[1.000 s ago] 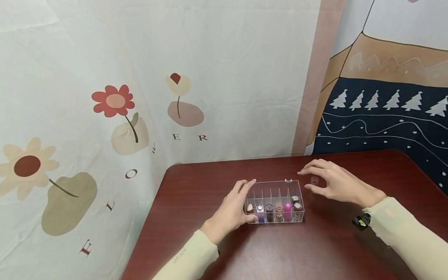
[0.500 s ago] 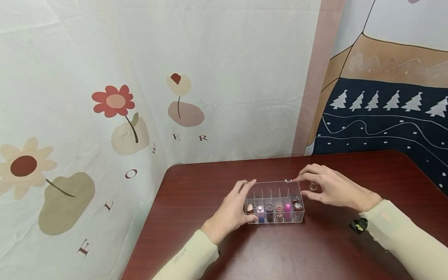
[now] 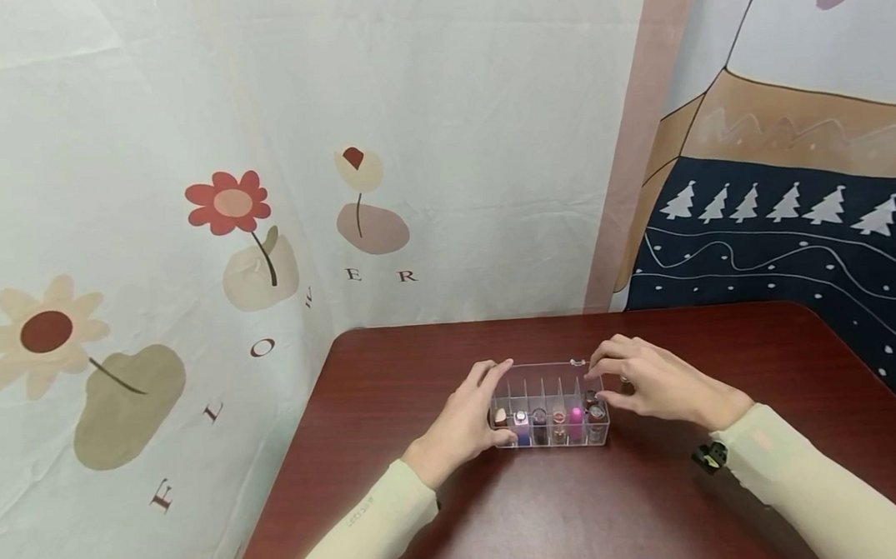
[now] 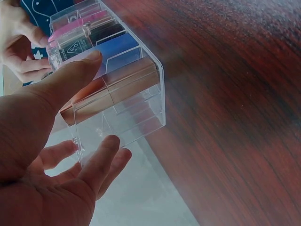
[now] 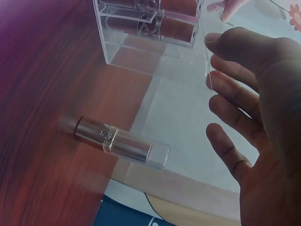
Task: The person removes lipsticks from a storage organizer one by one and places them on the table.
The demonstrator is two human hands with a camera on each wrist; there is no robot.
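A clear compartment box stands on the table, with several lipsticks in its front row, among them a blue-and-lilac one and a pink one. My left hand grips its left end, thumb across the front and fingers behind. Beside the right end is my right hand; its thumb and loosely bent fingertips are right at the clear panel's edge in the right wrist view. A separate lipstick with a clear end stands on the table by the right hand, mostly hidden behind it in the head view.
The dark red-brown table reaches back to a pale flower-print cloth and a navy cloth with trees on the right. Dark wrist gear sits at the right sleeve.
My right hand has moved left and a little nearer, past the standing lipstick to the box's right end. My left hand and the box have stayed in place.
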